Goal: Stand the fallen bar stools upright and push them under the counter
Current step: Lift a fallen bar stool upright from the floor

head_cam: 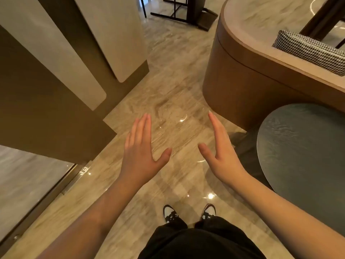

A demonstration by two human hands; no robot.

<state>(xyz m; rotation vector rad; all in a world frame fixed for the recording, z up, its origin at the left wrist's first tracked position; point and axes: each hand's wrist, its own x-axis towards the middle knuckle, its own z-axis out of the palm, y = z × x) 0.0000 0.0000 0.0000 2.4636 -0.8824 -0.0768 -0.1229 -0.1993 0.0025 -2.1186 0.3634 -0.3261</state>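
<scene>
Both hands are held out over the polished marble floor point(173, 90), palms down and holding nothing. The left hand point(140, 152) has its fingers point(141, 126) straight and close together, with the thumb spread out to the right. The right hand point(222, 154) is turned more on its edge, its fingers straight and together and its thumb angled out to the left. The two hands are apart, with bare floor showing between them.

At the far top of the view a thin black metal frame point(171, 10) rests on the floor beside a dark slab; it may belong to a bar stool, but too little of it shows to tell. It is well apart from both hands.

On the right stands a curved counter with a wooden side point(242, 81) and a pale stone tabletop point(270, 17). A black-and-white checked cushion point(313, 51) lies on it toward the right edge. Nearer and lower on the right is a round grey-green seat point(302, 150), just beside the counter's wooden side.

On the left are tall brown panels with pale rounded insets point(56, 58).

At the near bottom, the person's black trousers point(201, 242) and two black-and-white shoes point(188, 213) show, standing on the floor.
</scene>
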